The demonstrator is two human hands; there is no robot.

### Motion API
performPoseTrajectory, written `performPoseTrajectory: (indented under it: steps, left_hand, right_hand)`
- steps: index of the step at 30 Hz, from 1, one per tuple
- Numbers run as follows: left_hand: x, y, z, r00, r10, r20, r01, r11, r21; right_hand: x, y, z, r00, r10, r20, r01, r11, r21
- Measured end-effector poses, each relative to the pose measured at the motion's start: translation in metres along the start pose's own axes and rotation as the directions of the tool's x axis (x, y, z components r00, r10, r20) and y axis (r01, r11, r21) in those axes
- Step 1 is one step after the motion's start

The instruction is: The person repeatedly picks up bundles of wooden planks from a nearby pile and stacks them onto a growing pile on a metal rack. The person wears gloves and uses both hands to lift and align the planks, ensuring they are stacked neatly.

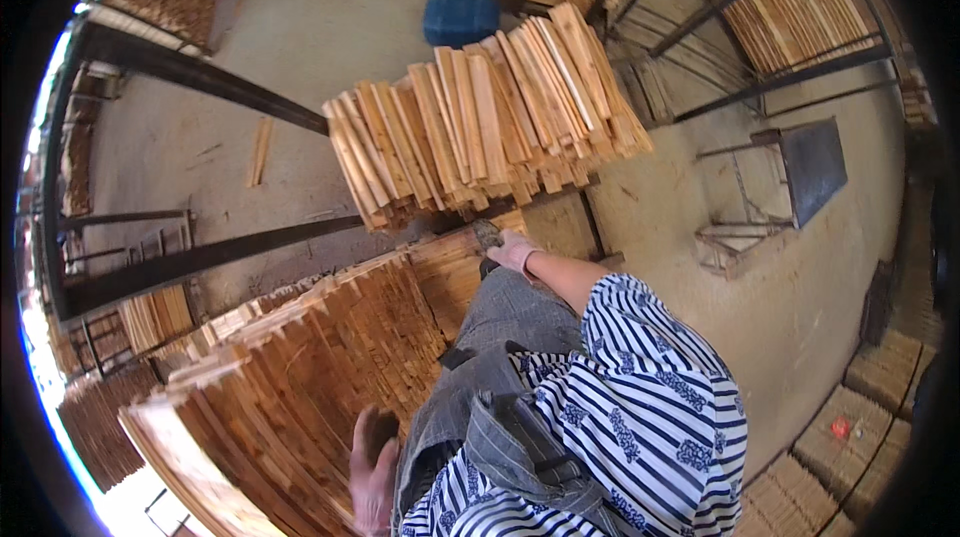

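My right hand (pixel 513 251), in a pale glove with a dark grey patch by its fingers, reaches forward past my grey apron. It is just below the near ends of a pile of wooden slats (pixel 480 122). Its fingers are mostly hidden, so whether it grips anything is unclear. Low in the view, my left hand (pixel 375 472) is beside a tall stack of wooden boards (pixel 310 387). Its thumb and fingers are apart, with nothing seen between them; contact with the stack is hard to judge.
Dark metal frames (pixel 200 77) stand around the slat pile. Beyond it sits a blue barrel (pixel 461 19). To the right is a small stand with a dark panel (pixel 815 172). Bundled wood (pixel 845 437) lines the lower right, and loose slats (pixel 260 152) lie on the floor.
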State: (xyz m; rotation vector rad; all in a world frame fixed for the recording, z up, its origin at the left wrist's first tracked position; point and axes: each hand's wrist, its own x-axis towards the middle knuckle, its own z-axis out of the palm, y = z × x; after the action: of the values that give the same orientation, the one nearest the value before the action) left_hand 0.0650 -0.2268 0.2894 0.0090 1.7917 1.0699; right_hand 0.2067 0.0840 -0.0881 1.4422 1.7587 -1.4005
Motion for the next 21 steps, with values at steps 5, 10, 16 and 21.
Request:
performPoseTrajectory:
  steps: [5,10,16,21]
  left_hand:
    - [0.144,-0.031,0.046,0.992,-0.071,0.107,0.079,0.994,-0.075]
    - [0.266,-0.14,0.05,0.894,-0.14,0.425,0.188,0.979,-0.074]
    - [0.374,-0.257,0.071,0.774,-0.342,0.533,0.453,0.887,-0.09]
    - [0.418,-0.31,0.059,0.643,-0.611,0.462,0.679,0.734,0.026]
  right_hand:
    - [0.016,-0.01,-0.031,0.981,0.118,-0.154,-0.12,0.993,-0.008]
    - [0.099,-0.037,-0.003,0.941,0.176,-0.291,-0.162,0.984,0.073]
    - [0.251,-0.053,-0.004,0.891,0.227,-0.393,-0.196,0.974,0.117]
    - [0.392,-0.074,0.015,0.833,0.35,-0.428,-0.343,0.934,0.095]
